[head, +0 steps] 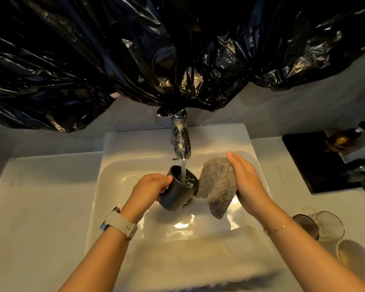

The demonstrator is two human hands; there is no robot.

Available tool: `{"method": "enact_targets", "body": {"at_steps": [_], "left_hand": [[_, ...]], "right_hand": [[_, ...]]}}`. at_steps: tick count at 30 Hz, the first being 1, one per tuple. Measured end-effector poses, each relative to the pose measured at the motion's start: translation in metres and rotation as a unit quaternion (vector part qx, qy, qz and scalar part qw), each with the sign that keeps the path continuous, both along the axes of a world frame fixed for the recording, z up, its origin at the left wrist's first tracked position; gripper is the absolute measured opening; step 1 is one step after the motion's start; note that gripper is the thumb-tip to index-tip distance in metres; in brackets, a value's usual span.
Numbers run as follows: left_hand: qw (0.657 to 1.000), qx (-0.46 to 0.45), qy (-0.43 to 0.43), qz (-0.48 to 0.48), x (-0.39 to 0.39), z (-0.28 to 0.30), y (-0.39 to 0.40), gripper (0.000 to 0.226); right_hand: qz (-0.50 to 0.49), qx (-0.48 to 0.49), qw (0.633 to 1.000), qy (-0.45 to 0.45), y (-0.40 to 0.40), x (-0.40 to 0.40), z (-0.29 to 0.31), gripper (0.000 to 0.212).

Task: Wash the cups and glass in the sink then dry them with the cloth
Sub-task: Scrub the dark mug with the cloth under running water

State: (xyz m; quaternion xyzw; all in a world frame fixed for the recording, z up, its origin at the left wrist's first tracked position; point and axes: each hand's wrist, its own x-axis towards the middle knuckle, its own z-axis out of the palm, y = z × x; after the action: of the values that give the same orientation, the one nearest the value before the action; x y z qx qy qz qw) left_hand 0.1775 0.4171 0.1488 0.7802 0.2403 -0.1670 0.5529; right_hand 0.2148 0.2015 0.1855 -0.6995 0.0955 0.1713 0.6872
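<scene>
Head view, left hand grip holding dark cup under running faucet, right hand grip holding grey cloth

Both forearms are bare to the frame's lower edge; no sleeves visible. The left wrist carries a watch on a broad pale strap, with punched adjustment holes showing along the band and a dark rectangular case with metallic edge at the outer side of the wrist. The right wrist carries a thin chain bracelet, gold-toned, with one small bead or charm. No rings or gloves discernible on either hand.
</scene>
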Motion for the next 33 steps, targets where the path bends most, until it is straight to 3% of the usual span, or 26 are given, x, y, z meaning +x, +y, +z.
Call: {"method": "enact_targets", "body": {"at_steps": [4,10,13,16,20,24,26,29,31,33], "left_hand": [[0.975,0.159,0.103,-0.115,0.028,0.012,-0.004,0.033],[0.918,0.301,0.114,-0.233,0.046,0.015,-0.007,0.027],[0.905,0.332,0.107,-0.244,0.052,0.016,-0.009,0.027],[0.920,0.289,0.122,-0.236,0.061,0.019,-0.010,0.028],[0.969,0.100,0.134,-0.181,0.066,0.025,-0.008,0.035],[0.979,0.002,0.136,-0.155,0.066,0.019,-0.007,0.052],[0.978,0.000,0.134,-0.163,0.069,0.016,-0.006,0.055],[0.975,-0.002,0.137,-0.175,0.073,0.014,-0.003,0.042],[0.973,-0.007,0.144,-0.182,0.077,0.011,-0.002,0.038],[0.972,-0.018,0.146,-0.184,0.080,0.009,-0.003,0.035]], "right_hand": [[-0.077,0.034,0.996,0.037,-0.003,-0.006,-0.019,0.034],[-0.176,0.147,0.957,0.176,-0.023,-0.013,-0.047,0.030],[-0.227,0.215,0.921,0.233,-0.029,-0.011,-0.059,0.027],[-0.247,0.260,0.903,0.238,-0.026,-0.007,-0.064,0.026],[-0.177,0.277,0.930,0.167,-0.003,0.002,-0.047,0.031],[0.015,0.074,0.994,0.083,0.024,0.001,-0.054,0.042],[0.110,0.047,0.991,0.065,0.023,0.001,-0.058,0.051],[0.232,0.074,0.968,0.050,0.007,0.007,-0.058,0.052],[0.311,0.077,0.946,0.056,-0.001,0.013,-0.059,0.073],[0.349,0.024,0.936,0.036,0.000,0.020,-0.057,0.064]]}}
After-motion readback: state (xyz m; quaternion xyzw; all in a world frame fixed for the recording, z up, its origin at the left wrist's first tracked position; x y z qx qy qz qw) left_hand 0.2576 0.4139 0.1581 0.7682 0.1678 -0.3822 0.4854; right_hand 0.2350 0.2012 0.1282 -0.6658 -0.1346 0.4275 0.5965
